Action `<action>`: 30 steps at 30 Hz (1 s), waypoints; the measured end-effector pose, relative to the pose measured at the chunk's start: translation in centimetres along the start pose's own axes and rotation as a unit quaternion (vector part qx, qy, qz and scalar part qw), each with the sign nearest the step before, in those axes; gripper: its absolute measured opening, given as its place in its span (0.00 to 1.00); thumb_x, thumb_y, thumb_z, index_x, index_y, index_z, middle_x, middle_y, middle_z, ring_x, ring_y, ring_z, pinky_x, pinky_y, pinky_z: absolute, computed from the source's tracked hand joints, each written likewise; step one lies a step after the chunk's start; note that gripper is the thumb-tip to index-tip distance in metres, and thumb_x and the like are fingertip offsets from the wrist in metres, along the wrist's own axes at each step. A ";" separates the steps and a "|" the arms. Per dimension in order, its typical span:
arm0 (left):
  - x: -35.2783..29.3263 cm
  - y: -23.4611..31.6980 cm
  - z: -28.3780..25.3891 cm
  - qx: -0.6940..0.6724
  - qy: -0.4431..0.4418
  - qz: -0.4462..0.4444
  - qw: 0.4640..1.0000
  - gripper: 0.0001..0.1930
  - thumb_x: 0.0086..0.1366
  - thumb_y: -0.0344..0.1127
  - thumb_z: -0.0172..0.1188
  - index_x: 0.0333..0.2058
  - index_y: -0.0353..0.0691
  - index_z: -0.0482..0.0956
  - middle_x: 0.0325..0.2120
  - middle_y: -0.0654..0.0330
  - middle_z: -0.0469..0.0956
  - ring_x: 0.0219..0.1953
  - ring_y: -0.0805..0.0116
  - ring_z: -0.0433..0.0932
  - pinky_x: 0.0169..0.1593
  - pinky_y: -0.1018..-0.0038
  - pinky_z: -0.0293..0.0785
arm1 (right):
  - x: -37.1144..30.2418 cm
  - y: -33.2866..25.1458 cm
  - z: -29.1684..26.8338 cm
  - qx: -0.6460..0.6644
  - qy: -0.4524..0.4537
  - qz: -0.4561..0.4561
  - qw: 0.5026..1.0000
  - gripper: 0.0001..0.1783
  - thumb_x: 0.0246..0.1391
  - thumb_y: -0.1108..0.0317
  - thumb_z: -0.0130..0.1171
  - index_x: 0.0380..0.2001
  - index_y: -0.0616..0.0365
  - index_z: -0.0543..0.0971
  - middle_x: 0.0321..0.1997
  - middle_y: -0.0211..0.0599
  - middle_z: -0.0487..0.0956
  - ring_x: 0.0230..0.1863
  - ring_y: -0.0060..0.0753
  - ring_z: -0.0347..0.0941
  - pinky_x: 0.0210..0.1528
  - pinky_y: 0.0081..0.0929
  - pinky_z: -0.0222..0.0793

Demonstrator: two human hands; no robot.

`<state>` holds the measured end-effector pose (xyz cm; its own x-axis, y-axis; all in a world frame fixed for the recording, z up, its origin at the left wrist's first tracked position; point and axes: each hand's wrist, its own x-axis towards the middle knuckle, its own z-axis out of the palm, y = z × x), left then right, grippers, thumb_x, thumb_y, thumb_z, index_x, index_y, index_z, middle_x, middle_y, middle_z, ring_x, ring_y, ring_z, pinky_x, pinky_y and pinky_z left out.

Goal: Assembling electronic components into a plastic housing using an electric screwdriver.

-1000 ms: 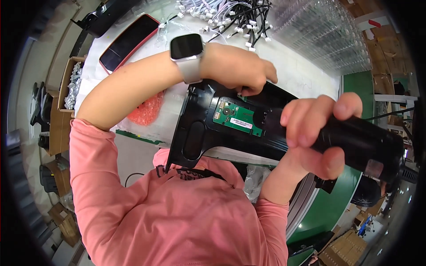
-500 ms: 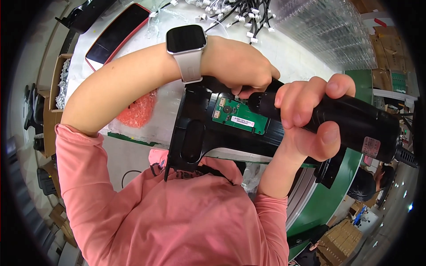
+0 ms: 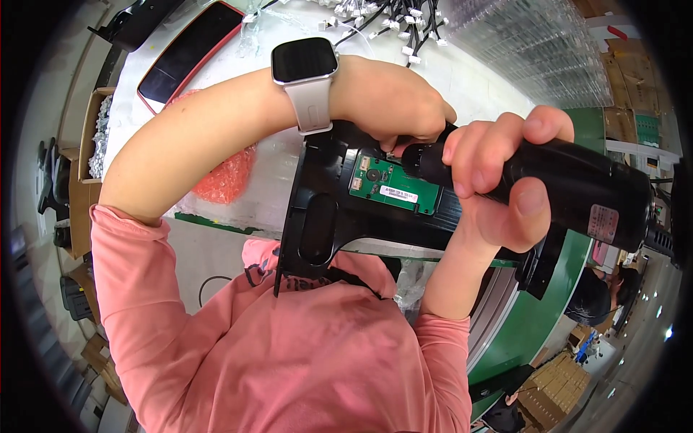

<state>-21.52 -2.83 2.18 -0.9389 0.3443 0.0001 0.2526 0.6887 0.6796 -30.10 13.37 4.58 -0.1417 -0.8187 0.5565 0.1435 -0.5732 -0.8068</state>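
My right hand (image 3: 498, 159) is wrapped round a thick black electric screwdriver (image 3: 577, 191), which lies slantwise with its nose toward the left. That nose hovers at the upper edge of a green circuit board (image 3: 374, 189) seated in a black plastic housing (image 3: 354, 227). From the far side my left hand (image 3: 393, 97), with a watch (image 3: 304, 62) on its wrist, reaches over the housing. Its fingers are curled, their tips pinched close beside the screwdriver's nose. Whatever they hold is hidden, and so is the driver's bit.
Beyond my left arm lies a red-edged phone (image 3: 191, 54). Orange bubble wrap (image 3: 227, 177) sits under that forearm. White-plugged cables (image 3: 408, 25) heap at the back, beside stacked clear plastic trays (image 3: 520, 43). A box of small parts (image 3: 97, 137) stands at the left.
The housing and board have shifted slightly right in view. My right hand and the screwdriver have moved a little up and left; the left hand stays by the screwdriver's nose.
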 end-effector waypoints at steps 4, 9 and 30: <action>-0.4 -0.9 0.4 0.005 0.045 0.044 0.998 0.17 0.43 0.23 0.69 0.35 0.33 0.79 0.32 0.53 0.81 0.37 0.51 0.82 0.38 0.61 0.76 | 0.7 0.3 1.3 -0.055 0.038 0.034 0.997 0.24 0.57 0.58 0.62 0.49 0.56 0.65 0.23 0.32 0.71 0.17 0.26 0.65 0.31 0.31 0.66; 0.0 -2.8 1.5 -0.002 0.051 0.022 0.998 0.25 0.42 0.24 0.72 0.43 0.36 0.77 0.35 0.51 0.82 0.41 0.48 0.80 0.43 0.61 0.76 | 1.5 1.3 1.2 -0.094 0.000 0.030 0.995 0.21 0.56 0.63 0.63 0.46 0.58 0.65 0.21 0.32 0.69 0.15 0.23 0.62 0.23 0.25 0.63; -0.7 -2.6 1.8 -0.011 0.094 0.071 0.993 0.26 0.39 0.25 0.72 0.42 0.42 0.80 0.36 0.54 0.82 0.41 0.50 0.80 0.42 0.63 0.77 | 2.0 1.2 1.2 -0.034 -0.040 0.034 0.998 0.26 0.54 0.63 0.67 0.48 0.62 0.66 0.19 0.31 0.69 0.15 0.21 0.61 0.20 0.21 0.61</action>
<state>-21.08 -3.68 -0.89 -0.9218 0.3098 0.2331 0.3824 0.6269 0.6788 -29.04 10.98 5.01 -0.0541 -0.8574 0.5119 0.0838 -0.5147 -0.8533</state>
